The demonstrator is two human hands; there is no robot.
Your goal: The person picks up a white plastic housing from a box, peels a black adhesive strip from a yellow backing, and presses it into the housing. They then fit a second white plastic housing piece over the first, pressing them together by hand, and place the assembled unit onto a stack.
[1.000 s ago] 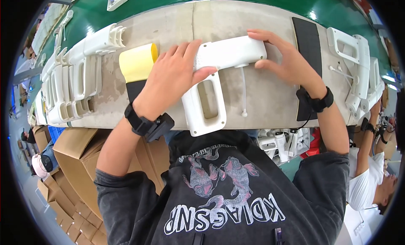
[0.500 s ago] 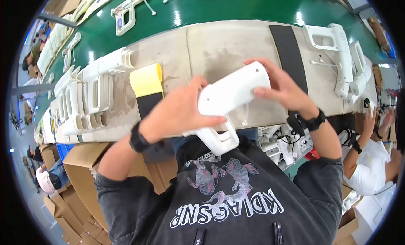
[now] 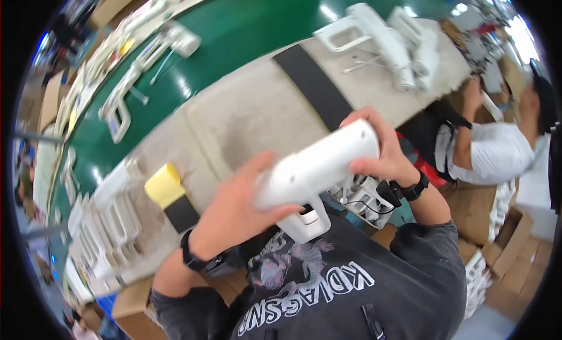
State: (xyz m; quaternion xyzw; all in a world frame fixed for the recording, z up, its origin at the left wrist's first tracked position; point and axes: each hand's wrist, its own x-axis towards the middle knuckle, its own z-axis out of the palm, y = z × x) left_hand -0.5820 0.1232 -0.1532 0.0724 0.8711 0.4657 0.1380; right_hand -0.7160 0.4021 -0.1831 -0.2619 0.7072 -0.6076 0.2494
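Note:
Between my hands, just over the bench's near edge, is a white plastic appliance housing (image 3: 328,164) with a rounded barrel, small screw holes and a loop handle hanging below. My left hand (image 3: 237,205) is closed around its left end and slightly smeared by motion, the thumb lying along the lower side. My right hand (image 3: 386,152) grips the right end, thumb in front and fingers behind. A thin white stem with a small round tip (image 3: 344,198) shows beneath the barrel; where it attaches is hidden.
Several white housing shells (image 3: 108,229) stand stacked at the left, beside a yellow pad (image 3: 164,185). A black strip (image 3: 313,85) crosses the bench. More assembled white housings (image 3: 383,44) lie far right. Beyond is a green surface (image 3: 234,47); a person in white (image 3: 494,149) works at right.
The view has turned toward the right, so the bench now slants and the neighbouring person shows more. Both hands still hold the housing, its barrel tilted much as before.

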